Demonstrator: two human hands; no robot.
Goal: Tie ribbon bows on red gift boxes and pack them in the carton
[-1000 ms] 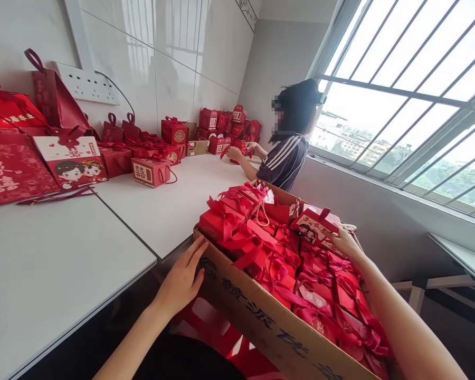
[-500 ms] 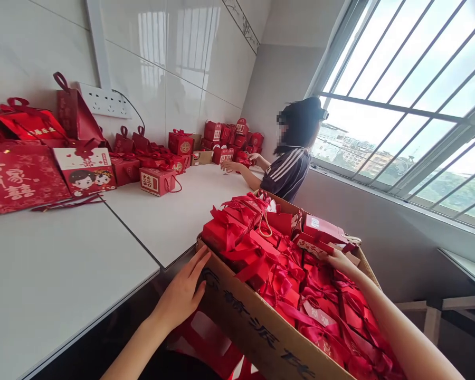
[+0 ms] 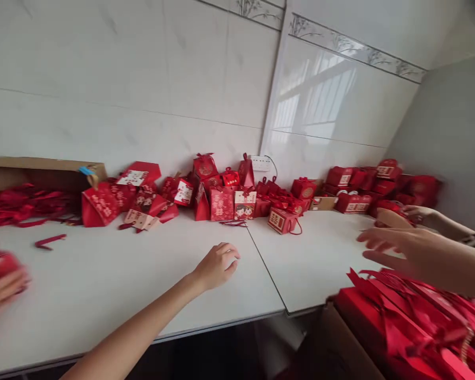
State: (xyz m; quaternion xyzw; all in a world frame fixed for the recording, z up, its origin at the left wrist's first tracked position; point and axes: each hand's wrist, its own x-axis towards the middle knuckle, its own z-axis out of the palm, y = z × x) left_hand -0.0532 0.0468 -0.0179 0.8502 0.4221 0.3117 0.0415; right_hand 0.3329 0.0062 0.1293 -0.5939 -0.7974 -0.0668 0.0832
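Note:
My left hand (image 3: pixel 217 266) is over the white table (image 3: pixel 182 264), fingers loosely bent and thumb apart, with nothing in it. My right hand (image 3: pixel 404 250) hangs above the cardboard carton (image 3: pixel 336 338), fingers stretched out and holding nothing I can see. Red gift boxes (image 3: pixel 364 316) with satin ribbons fill that carton at the lower right. Nearest in front of my left hand, along the wall, stand a red gift box with two cartoon faces (image 3: pixel 245 205) and a red box with a cord handle (image 3: pixel 283 220) lying on its side.
At the left edge another person's blurred hand (image 3: pixel 2 287) holds a red box. A co-worker's hand (image 3: pixel 417 214) is at the far right near stacked red boxes (image 3: pixel 350 203). Ribbons fill an open carton (image 3: pixel 63 164) at the back left. A power strip (image 3: pixel 260 163) is on the wall.
The view has swung left. My left hand has left the carton's edge and is now over the table. My right hand has come up off the gift boxes.

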